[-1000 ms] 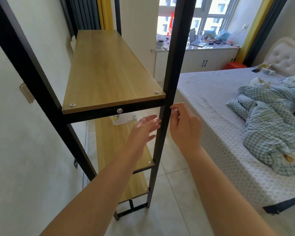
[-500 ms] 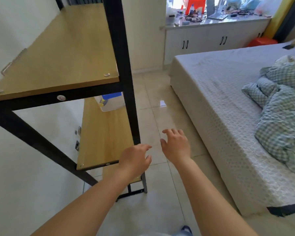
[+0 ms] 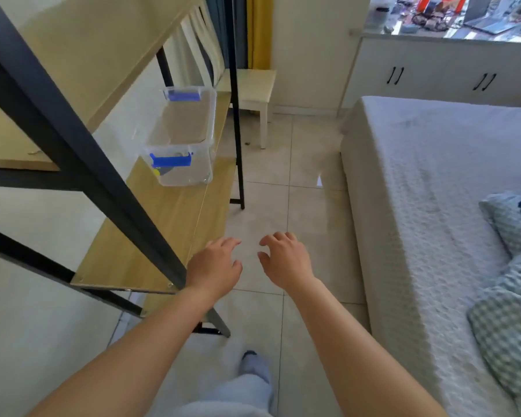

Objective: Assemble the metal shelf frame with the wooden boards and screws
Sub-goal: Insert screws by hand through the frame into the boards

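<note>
Black metal shelf frame with pale wooden boards (image 3: 151, 236) stands just left of the left hand (image 3: 215, 266), whose loosely spread fingers hold nothing beside the near black upright post (image 3: 109, 188). Right hand (image 3: 285, 260), beside it over the tiled floor (image 3: 313, 176), is likewise loose and empty. Judging by build, the frame is stiff, heavy and top-tall; grip the posts, not board edges. Farther ahead-left, a clear plastic box with blue latches (image 3: 182, 136) sits on the board
</note>
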